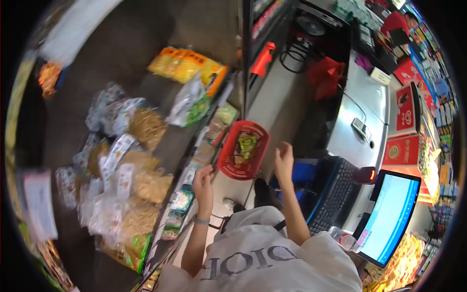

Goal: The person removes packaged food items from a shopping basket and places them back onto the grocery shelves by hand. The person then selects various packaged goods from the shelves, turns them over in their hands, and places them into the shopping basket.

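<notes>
A red plastic basket (259, 156) with green and yellow packets (247, 145) inside is low down in front of me, between my two hands. My left hand (203, 186) is near the basket's left side, its fingers loosely bent and nothing visible in them. To the right of the basket, my right hand (283, 160) is raised with its fingers mostly straight and apart from the rim. Neither hand appears to grip the basket.
On the left, a dark surface carries bagged dry goods (141, 182) and a yellow-orange package (187, 65). To the right are a metal counter (357, 119), a keyboard (335, 194), a scanner (364, 175) and a monitor (389, 216). A person in red (396, 22) is far off.
</notes>
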{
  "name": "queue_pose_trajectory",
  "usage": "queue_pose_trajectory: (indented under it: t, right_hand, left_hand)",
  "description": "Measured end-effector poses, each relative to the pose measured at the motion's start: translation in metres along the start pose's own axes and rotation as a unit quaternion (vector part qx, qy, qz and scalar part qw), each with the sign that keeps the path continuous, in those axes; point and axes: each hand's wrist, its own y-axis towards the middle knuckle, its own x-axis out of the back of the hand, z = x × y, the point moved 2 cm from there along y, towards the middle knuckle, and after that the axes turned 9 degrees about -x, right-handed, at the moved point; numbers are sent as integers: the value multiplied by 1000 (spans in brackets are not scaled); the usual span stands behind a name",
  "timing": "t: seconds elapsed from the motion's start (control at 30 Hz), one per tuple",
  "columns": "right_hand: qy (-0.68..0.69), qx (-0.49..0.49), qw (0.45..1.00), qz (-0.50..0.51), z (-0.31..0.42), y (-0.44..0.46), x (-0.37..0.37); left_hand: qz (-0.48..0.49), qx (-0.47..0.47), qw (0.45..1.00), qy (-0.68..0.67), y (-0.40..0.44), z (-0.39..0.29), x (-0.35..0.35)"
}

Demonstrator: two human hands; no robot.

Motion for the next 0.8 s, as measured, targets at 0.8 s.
queue_pose_trajectory:
  t: [0.8]
  right_hand:
    - [269,734,489,386,384,-516,-57]
  left_hand:
    - [-436,-524,584,441,-283,-410,326]
